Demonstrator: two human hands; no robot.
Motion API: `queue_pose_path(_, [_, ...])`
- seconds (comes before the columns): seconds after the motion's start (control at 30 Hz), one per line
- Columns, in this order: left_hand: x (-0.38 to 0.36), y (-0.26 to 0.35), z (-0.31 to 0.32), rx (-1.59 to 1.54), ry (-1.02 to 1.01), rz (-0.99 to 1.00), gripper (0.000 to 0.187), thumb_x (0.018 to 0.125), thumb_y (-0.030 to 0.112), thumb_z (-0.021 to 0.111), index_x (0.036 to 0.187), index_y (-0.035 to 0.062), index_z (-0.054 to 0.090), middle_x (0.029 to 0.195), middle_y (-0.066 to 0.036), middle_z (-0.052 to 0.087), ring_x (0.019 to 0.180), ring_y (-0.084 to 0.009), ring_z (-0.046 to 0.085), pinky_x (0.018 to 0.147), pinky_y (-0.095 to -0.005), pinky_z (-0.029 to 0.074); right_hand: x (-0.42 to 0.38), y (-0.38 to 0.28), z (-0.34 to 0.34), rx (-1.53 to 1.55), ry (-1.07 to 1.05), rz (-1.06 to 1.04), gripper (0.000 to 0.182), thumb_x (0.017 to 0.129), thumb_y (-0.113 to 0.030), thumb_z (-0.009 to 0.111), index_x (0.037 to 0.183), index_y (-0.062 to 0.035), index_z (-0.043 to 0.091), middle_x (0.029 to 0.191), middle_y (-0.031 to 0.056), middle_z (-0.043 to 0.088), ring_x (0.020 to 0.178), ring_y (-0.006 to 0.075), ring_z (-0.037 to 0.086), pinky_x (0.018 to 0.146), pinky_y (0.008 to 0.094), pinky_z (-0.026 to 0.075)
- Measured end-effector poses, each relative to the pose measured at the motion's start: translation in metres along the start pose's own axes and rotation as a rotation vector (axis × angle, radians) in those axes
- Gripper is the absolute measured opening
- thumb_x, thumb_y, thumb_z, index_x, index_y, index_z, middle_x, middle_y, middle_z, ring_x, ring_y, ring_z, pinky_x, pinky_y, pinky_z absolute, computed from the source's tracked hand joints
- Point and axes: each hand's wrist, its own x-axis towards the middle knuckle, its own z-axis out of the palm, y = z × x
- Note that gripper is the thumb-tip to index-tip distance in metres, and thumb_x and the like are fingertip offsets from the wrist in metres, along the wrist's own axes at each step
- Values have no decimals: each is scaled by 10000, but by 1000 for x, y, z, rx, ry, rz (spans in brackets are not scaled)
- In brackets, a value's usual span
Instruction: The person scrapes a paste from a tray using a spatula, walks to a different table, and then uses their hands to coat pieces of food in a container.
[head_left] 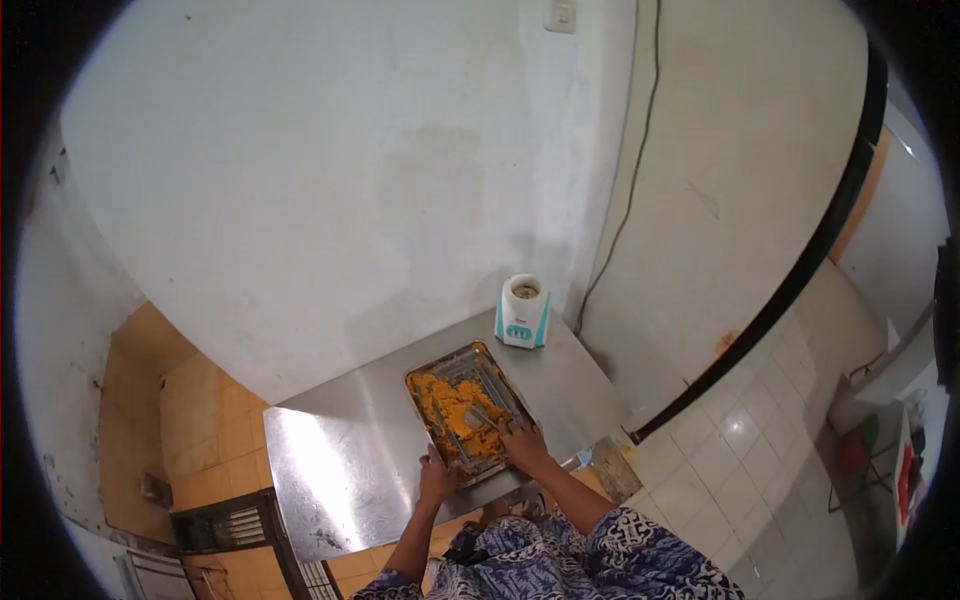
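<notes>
A rectangular metal tray (pixel 494 377) lies on the steel table, turned at a slant. Orange mash (pixel 450 403) is spread unevenly over much of it, with bare metal showing along the right side. My right hand (pixel 525 449) is closed around the handle of what looks like a metal spoon (pixel 476 417), whose head rests in the mash near the tray's middle. At the near left corner, my left hand (pixel 437 476) is closed on the tray's rim.
A white and teal blender base (pixel 522 314) without its jug stands at the table's back right. The steel table (pixel 345 432) meets a white wall (pixel 330 200) behind. A dark cable (pixel 640 150) hangs down the wall corner. Tiled floor (pixel 720 460) lies to the right.
</notes>
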Motion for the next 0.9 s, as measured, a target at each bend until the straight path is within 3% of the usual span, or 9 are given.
queue_pose_path(0.13, [-23,30,-5,92,-20,169,828,802,177,679,1442,-37,200,1338,-337,327,1208,-489,412,929,-541,419,-15,-6,-14,121,242,96,510,927,-170,540,1387,7,408,1150,220,532,1041,365,516,880,452,456])
queue_pose_path(0.27, [-24,53,22,125,-40,394,769,789,57,649,1445,19,250,1363,-327,312,1264,-540,316,1043,-537,314,-39,-1,-42,263,338,153,469,937,-192,548,1354,-1,450,1144,191,499,1064,350,492,890,457,443])
queue_pose_path(0.4, [-30,98,48,249,-65,551,727,805,66,641,1435,34,280,1374,-302,324,1324,-515,252,1070,-562,278,-74,29,-52,276,419,267,467,934,-183,561,1348,5,453,1151,187,504,1084,349,496,904,448,446])
queue_pose_path(0.5, [-37,134,70,243,-24,721,682,804,67,647,1405,26,328,1384,-271,316,1324,-509,255,1077,-563,274,-103,65,-45,250,472,327,468,950,-190,541,1357,13,427,1135,166,483,1036,321,502,867,441,466])
queue_pose_path(0.67, [-59,203,120,235,-93,853,624,794,47,634,1363,15,381,1282,-268,401,1298,-495,297,1089,-554,269,-176,123,-46,345,466,537,481,954,-190,524,1372,5,390,1181,192,463,1108,331,498,925,448,455])
queue_pose_path(0.77, [-68,239,179,198,-225,941,583,787,29,626,1328,7,409,1242,-270,422,1260,-490,334,1051,-562,308,-238,171,-28,538,362,657,464,963,-202,498,1387,-38,404,1217,241,486,1142,418,486,964,477,431])
queue_pose_path(0.8, [-75,255,200,112,-272,907,475,798,30,609,1250,-6,467,1208,-274,462,1180,-467,414,989,-528,366,-260,187,-24,507,366,678,462,961,-199,500,1382,-32,405,1219,241,487,1141,418,487,963,479,431])
queue_pose_path(0.9, [-84,275,275,146,-377,1067,331,820,49,590,1138,-18,531,1119,-263,531,1072,-433,499,908,-492,415,-334,229,-6,451,339,749,458,954,-188,508,1366,-12,411,1225,239,490,1134,420,490,959,483,432])
